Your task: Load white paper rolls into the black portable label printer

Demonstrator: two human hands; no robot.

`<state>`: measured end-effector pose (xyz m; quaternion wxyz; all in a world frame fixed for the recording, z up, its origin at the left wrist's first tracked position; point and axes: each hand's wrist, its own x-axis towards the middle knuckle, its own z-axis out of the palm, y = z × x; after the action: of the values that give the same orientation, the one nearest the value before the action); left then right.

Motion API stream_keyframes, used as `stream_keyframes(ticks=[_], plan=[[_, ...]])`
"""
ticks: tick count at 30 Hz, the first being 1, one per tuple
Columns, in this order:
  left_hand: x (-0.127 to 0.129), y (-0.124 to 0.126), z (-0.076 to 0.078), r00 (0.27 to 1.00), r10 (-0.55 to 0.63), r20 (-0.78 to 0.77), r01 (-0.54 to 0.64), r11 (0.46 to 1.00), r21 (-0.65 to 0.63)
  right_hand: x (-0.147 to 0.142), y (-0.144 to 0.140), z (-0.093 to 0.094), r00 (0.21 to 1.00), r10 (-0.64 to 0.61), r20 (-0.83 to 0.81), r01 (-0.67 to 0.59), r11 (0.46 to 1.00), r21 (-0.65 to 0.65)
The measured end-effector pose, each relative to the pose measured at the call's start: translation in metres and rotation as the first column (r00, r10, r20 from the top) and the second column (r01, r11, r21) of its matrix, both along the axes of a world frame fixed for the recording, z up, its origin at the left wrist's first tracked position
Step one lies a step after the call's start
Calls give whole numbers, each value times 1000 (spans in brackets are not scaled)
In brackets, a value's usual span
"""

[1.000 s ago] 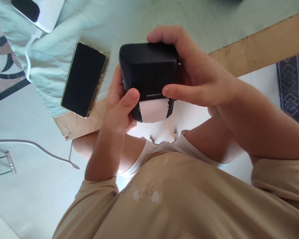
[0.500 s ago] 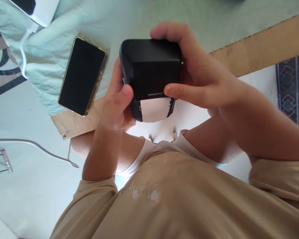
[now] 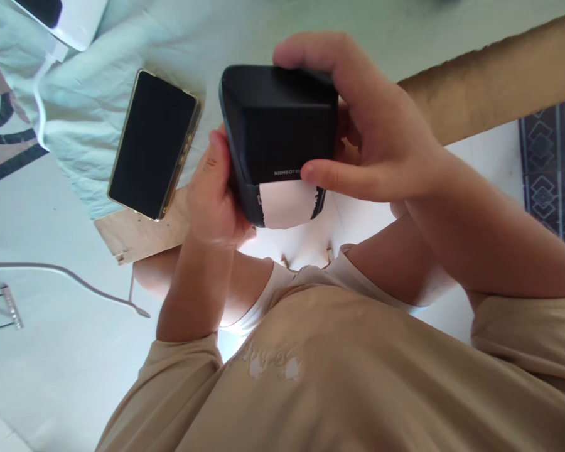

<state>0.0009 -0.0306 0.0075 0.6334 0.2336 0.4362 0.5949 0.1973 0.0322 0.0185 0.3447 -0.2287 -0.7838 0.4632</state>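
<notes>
Hands grip the printer: left hand [image 3: 214, 194] cups its left side, right hand [image 3: 367, 144] wraps its top and front. Matte black, round-cornered printer [image 3: 280, 132] is held above the wooden worktop [image 3: 489, 81] edge. Glossy phone [image 3: 153, 144] lies just left on wrinkled cloth [image 3: 98, 100].

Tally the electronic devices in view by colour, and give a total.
Black: 2, the label printer held in the left hand and right hand, and the gold-edged phone on the cloth.
White: 1, the device at the top left corner.
Total: 3
</notes>
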Motion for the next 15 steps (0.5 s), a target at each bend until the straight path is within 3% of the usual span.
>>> stream_keyframes(ticks=[4,7,11,13,15], plan=[[-2,1,-5,991,123,-52,-122,992,29,-2,0,4,991,-10,130,9,1000,6],[-4,2,-7,996,75,-38,-74,997,28,2,-1,7,974,-29,223,20,999,44],[-4,4,-2,1000,-27,6,27,999,-28,6,0,9,976,-22,218,6,997,74],[-2,4,1,997,-51,54,55,996,-73,7,1,12,969,-60,239,33,993,117],[-1,4,1,996,-32,87,34,999,-24,7,1,17,959,-147,242,95,972,213]])
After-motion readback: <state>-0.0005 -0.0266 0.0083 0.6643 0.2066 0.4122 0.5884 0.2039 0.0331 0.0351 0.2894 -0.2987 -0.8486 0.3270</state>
